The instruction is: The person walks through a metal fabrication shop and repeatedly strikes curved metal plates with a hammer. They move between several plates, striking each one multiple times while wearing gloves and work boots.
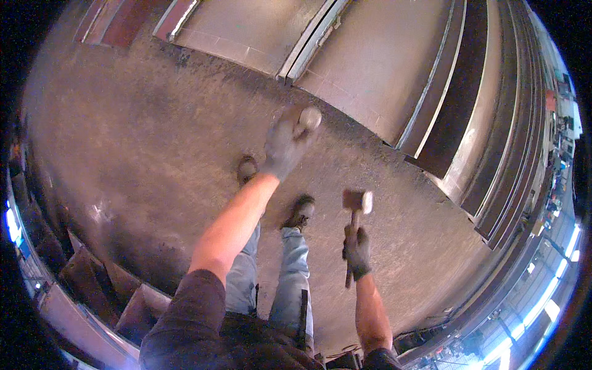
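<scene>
**Two gloved hands, one hammer, one pale round piece over a dusty floor**

At the far left edge, dark metal pieces lie stacked low by the floor's border; their number cannot be told. The floor is one broad, dusty brown surface with a pale scuff left of centre.

The left arm reaches out bare from a dark sleeve. Its hand, in a dark grey glove, is raised over the floor with the fingers closed around one pale round piece, which shows at the top right of the glove. What that piece is cannot be told.

Below the arm stand two dark shoes: one partly hidden just left of the wrist, the other to its right. Two legs in light blue jeans run down from them.

Right of the legs, the right hand, also in a dark glove, is closed tight on the handle of one hammer. The hammer stands nearly upright, its block head above the fist and the handle's end poking out below. It is held in the air, well apart from the round piece.

Along the top and right, several long flat steel sheets and beams lie side by side, running diagonally; about two broad sheets and a run of narrower dark strips show.
</scene>
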